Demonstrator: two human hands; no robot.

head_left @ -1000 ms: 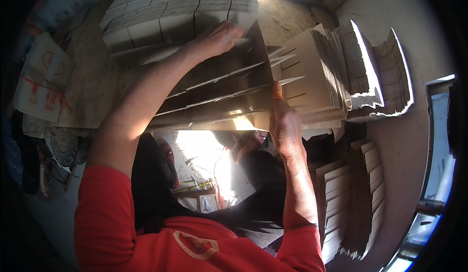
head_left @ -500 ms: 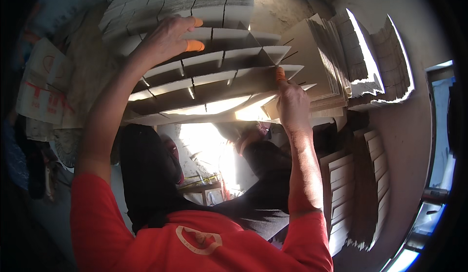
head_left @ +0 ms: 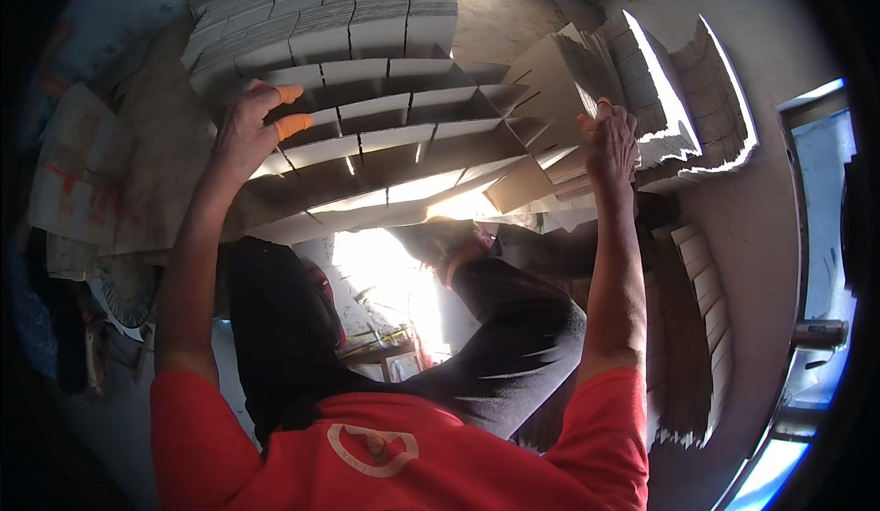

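Observation:
Several slotted cardboard strips (head_left: 390, 140) stand on edge in front of me in spaced rows, with a cardboard cross piece (head_left: 527, 158) set across them near their right ends. My left hand (head_left: 247, 131) is at the left ends of the rows, its orange-covered thumb and finger apart and nothing visible between them. Over at the right, my right hand (head_left: 612, 140) has its fingers curled at the near edge of a stack of cardboard sheets (head_left: 587, 66). An orange cover shows on that hand too. Whatever lies under its fingertips is hidden.
Piles of slotted cardboard (head_left: 367, 30) lie behind the rows. More bundles (head_left: 646, 80) stand at the far right, and another stack (head_left: 701, 300) sits lower right. A pale printed sack (head_left: 78, 167) is at the left. My knees are under the near edge.
My right hand has left the cross piece and moved right to the stack of sheets. My left hand has shifted left and slightly down along the rows.

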